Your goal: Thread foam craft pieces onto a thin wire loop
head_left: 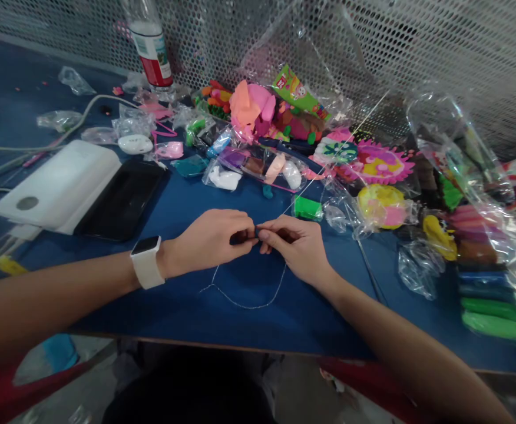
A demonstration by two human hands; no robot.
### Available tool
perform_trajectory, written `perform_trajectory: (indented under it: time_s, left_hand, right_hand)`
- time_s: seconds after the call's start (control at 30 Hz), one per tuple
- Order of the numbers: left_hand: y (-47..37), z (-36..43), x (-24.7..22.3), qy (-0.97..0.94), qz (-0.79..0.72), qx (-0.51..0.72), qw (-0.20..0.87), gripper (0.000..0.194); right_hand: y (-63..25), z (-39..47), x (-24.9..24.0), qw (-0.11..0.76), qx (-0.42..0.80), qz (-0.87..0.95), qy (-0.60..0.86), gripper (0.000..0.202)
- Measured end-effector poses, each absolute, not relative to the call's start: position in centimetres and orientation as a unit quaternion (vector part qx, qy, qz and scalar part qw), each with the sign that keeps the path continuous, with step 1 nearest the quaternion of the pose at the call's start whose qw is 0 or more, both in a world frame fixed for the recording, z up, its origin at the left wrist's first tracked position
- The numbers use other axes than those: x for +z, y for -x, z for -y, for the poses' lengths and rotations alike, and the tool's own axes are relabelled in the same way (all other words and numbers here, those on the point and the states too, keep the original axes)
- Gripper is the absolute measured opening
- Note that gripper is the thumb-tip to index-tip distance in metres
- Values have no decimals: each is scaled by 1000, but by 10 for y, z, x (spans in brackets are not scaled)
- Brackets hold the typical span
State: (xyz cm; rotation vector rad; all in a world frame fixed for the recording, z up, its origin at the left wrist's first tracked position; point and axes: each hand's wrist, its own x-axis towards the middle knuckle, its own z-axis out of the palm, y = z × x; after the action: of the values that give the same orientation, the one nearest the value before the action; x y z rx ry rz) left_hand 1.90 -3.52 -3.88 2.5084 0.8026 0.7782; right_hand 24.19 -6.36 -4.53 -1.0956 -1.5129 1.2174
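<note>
Both hands meet fingertip to fingertip over the middle of the blue table (182,315). My left hand (222,237), with a white watch (148,262) on its wrist, has its fingers pinched together. Pressed against it, my right hand (295,244) is also closed in a pinch. A thin silvery cord (251,307) hangs in a loop below the hands and runs up to them, with a small knot or junction at its left side. Whatever else lies between the fingertips is too small to name. Just behind my right hand is a bright green clay block (308,208).
On the left lie a white power bank (59,182), a black phone (123,200) and cables. A bottle (152,53) stands by the perforated metal panel (222,35). Coloured clay pieces and clear wrappers cover the back; green clay sticks (494,318) lie at the right.
</note>
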Motion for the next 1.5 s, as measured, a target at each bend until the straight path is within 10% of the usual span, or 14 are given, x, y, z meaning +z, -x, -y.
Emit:
perform_trajectory:
  time_s: [0.7, 1.5]
  left_hand:
    - [-22, 38, -23, -770, -323, 243, 493, 22]
    - [-22, 42, -44, -861, -323, 307, 244, 30]
  right_hand:
    - [-245, 70, -42, 471, 284, 703, 451, 9]
    - [-242, 69, -43, 425, 322, 725, 436, 17]
